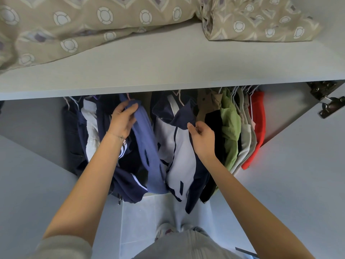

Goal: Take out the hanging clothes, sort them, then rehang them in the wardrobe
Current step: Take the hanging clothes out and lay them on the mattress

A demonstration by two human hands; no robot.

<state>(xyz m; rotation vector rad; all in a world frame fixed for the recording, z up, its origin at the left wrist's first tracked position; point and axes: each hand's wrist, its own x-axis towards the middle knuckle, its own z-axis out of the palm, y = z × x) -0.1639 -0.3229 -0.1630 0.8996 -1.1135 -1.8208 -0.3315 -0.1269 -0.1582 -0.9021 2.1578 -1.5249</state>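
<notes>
Nearest the camera, at the bottom edge of the head view, sits the person's pale grey top (179,247), with a loose grey sleeve (61,247) at the lower left corner and pale floor tiles (138,221) beyond.

Both bare forearms reach up from there into the open wardrobe. A thin bracelet (116,136) circles the left wrist.

The left hand (122,120) grips the shoulder of a mid-blue garment (147,146), fingers curled over its upper fold, just under the front edge of the wardrobe shelf (168,71).

The right hand (202,136) pinches the dark collar edge of a navy and white jacket (179,146) between thumb and forefinger. A tiny mark shows on the jacket's chest, too small to read.

The hanging clothes fill the space beneath the shelf, on white hangers whose hooks vanish behind the shelf edge. From the left side hang a dark navy item (71,131), a white piece (91,131), and a navy track jacket with white stripes (128,172) pressed against the left forearm. Right of the held jacket come a black garment (214,124), a tan one (203,103), a light green shirt (230,128), some pale grey-beige pieces (246,139) and a red garment (256,124) at the right end.

On top of the shelf, along its back edge, lies a rumpled beige quilt (74,30) printed with circles and diamonds, with a second bundle of it (261,19) at the right back corner.

A metal door hinge (326,100) is fixed by the right edge.
</notes>
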